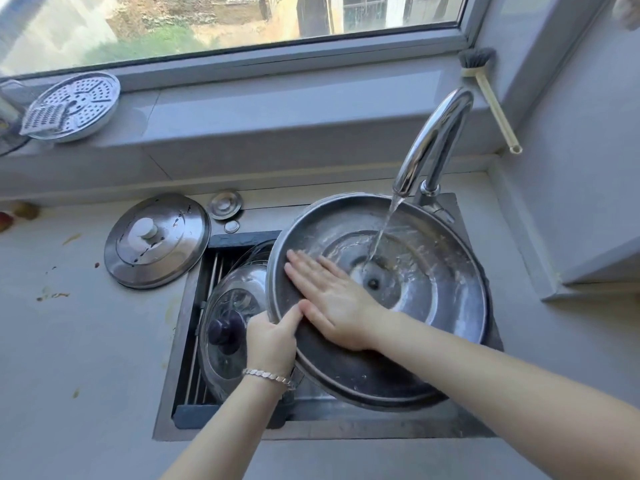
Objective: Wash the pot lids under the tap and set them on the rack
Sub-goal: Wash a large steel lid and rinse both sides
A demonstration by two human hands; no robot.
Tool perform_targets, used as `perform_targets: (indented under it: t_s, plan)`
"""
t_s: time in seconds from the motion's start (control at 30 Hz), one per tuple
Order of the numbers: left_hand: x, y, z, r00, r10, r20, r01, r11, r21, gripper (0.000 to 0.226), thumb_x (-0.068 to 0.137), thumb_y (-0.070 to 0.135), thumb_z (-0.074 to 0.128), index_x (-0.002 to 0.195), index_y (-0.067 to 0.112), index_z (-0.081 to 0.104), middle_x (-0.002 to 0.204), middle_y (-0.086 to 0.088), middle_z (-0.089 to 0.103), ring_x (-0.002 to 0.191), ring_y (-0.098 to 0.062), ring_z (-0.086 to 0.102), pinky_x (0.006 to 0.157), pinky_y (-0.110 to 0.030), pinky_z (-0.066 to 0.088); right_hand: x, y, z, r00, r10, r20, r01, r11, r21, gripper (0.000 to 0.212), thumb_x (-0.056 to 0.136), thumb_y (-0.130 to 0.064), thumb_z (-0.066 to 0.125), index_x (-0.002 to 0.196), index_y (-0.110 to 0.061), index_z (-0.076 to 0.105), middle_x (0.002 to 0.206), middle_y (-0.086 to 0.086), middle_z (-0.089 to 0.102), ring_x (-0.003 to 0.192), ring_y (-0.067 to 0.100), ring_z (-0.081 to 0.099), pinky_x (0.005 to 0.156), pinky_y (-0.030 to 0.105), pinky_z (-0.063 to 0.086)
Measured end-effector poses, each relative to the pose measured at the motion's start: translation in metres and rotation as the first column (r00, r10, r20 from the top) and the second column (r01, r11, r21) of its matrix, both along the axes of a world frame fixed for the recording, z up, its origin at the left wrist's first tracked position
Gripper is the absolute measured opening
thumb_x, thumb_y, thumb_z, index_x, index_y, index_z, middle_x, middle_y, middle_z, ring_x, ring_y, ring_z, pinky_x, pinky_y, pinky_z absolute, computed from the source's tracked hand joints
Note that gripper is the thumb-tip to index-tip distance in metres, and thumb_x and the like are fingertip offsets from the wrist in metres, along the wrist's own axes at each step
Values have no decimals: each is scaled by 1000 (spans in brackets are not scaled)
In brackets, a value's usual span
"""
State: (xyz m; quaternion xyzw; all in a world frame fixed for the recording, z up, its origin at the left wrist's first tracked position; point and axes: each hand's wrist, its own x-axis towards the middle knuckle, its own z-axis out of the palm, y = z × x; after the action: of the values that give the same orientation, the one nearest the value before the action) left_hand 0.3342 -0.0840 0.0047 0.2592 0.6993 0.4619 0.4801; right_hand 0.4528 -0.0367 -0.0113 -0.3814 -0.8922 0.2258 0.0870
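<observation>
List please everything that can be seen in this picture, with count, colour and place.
large lid: 1, steel, inner side up under the tap
tap: 1, chrome, behind the sink, running
glass lid: 1, clear with dark knob, on the rack
rack: 1, metal rods, over the sink's left part
steel lid: 1, white knob, on the counter
steamer plate: 1, perforated, on the sill
brush: 1, cream handle, leaning by the window
left hand: grips the large lid's rim
right hand: flat inside the large lid

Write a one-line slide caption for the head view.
Left hand grips the rim of a large upturned steel lid while the right hand rubs its inside under the running chrome tap.
</observation>
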Motion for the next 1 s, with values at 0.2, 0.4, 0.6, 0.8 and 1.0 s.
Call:
perform_targets:
  t_s: [0.2,0.4,0.6,0.8,1.0]
  plan:
    - [-2,-8,-7,1000,-10,26,11,999,-39,34,80,-2,64,49,11,66,56,-4,65,74,-26,61,74,-41,51,40,23,-14,973,-168,160,162,986,48,81,82,-64,-5,147,-15,-3,151,-4,-13,145,15,-7,114,28,-11]
    - [8,-3,-4,999,-36,-3,36,999,-21,26,81,-2,63,59,12,65,50,6,66,67,-22,60,74,-38,52,37,13,-14,972,-171,160,173,985,2,85,78,-61,-1,149,-14,-5,148,-4,-23,138,9,-22,115,29,-14]
    - [0,-3,-11,1000,-17,5,17,999,-47,36,80,1,65,47,13,69,53,1,67,74,-28,62,80,-54,52,55,16,-21,939,-284,195,291,957,-3,80,75,-61,-12,142,-17,-16,152,-2,-21,142,11,-18,115,29,-13]
    - [-2,-5,-7,999,-37,-18,36,999,-23,28,77,9,69,52,21,73,56,2,69,76,-29,65,81,-56,53,65,20,-21,821,-511,255,524,852,22,78,88,-60,2,147,-12,-13,154,3,-22,140,11,-23,114,30,-16]
    - [2,-3,-6,997,-53,-60,56,997,50,33,84,19,65,52,15,69,67,-9,66,75,-26,62,79,-51,52,35,40,-12,823,-545,161,553,833,-5,75,91,-54,12,149,-9,-5,156,7,-16,144,16,-18,114,34,-14]
